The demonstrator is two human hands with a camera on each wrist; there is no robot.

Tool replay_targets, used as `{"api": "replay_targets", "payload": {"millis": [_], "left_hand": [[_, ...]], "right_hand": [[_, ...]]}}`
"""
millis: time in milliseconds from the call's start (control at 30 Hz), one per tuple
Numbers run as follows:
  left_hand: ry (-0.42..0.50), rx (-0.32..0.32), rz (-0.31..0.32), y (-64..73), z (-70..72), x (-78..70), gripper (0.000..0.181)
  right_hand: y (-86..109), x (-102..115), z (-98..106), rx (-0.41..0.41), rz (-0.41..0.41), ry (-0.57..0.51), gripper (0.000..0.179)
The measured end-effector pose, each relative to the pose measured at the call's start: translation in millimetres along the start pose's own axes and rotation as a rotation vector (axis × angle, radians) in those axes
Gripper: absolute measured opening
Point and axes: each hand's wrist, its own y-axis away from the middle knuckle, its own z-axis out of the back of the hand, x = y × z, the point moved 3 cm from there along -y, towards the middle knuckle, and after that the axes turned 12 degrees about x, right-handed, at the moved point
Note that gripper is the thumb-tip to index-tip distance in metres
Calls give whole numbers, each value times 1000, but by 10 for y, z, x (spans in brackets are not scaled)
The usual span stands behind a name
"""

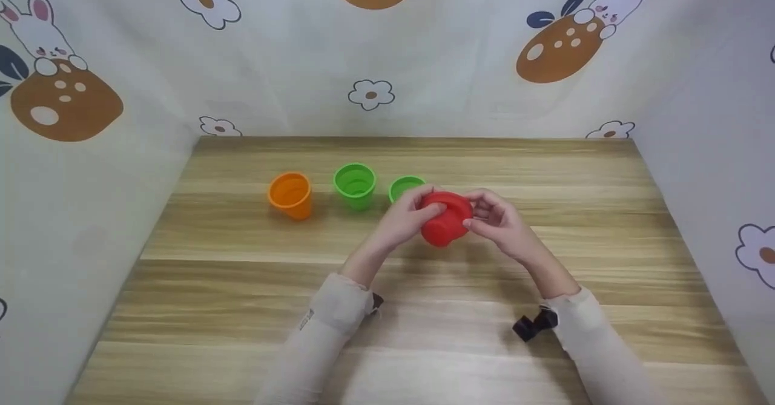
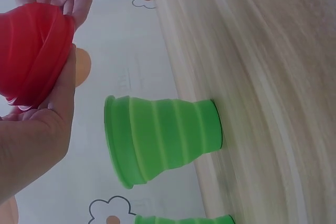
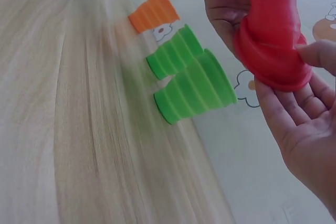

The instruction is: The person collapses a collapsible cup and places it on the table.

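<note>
A red collapsible cup [image 1: 443, 228] is held up above the table between both hands, tilted, its wall partly folded and skewed near the rim. My left hand [image 1: 404, 220] grips one side of it, thumb pressed on the folded wall. On the other side my right hand [image 1: 507, 228] pinches the cup near its rim; in the right wrist view its thumb lies on the red wall [image 3: 273, 22] with the fingers under the rim. Just behind the left hand stands a green collapsible cup [image 1: 407, 183], upright and extended, partly hidden by that hand in the head view.
Left of the hands, a second green cup [image 1: 355, 186] and an orange cup [image 1: 290, 194] stand upright in a row on the wooden table [image 1: 230, 308]. A patterned cloth [image 1: 448, 78] hangs behind the table's back edge and along both sides.
</note>
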Motion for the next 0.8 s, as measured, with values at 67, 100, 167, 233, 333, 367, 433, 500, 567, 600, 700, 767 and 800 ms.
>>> {"api": "replay_targets", "payload": {"millis": [67, 100, 167, 233, 333, 367, 433, 500, 567, 600, 700, 767, 800], "left_hand": [[-4, -11, -2, -2, -4, -2, 20], [-6, -16, -5, -4, -5, -3, 20], [-20, -25, -14, -8, -6, -6, 20], [-44, -30, -20, -11, -12, -8, 20], [-81, -28, -14, -8, -27, -19, 19], [-91, -24, -8, -4, -31, -22, 19], [-101, -14, 7, 4, -39, -26, 20], [-109, -6, 15, 9, -43, -25, 21], [-112, -3, 20, 12, -46, -24, 22], [-112, -3, 23, 12, -48, -23, 22], [-110, -7, 32, 13, -49, -19, 22], [-104, -9, 37, 15, -49, -18, 23], [-100, -9, 37, 16, -47, -18, 23]], "right_hand": [[-7, 17, -10, -47, -22, 45, 39], [-10, 23, -14, -69, -32, 70, 39], [-21, 39, -28, -113, -45, 127, 37], [-35, 51, -44, -151, -48, 183, 35], [-54, 68, -68, -193, -54, 272, 31], [-57, 73, -73, -205, -61, 303, 31], [-57, 82, -79, -225, -81, 367, 31], [-57, 87, -82, -236, -99, 414, 31], [-56, 86, -79, -240, -107, 445, 31], [-56, 88, -79, -237, -105, 456, 30], [-50, 93, -78, -217, -92, 454, 29], [-44, 98, -71, -201, -84, 438, 29], [-42, 101, -65, -191, -81, 422, 29]]}}
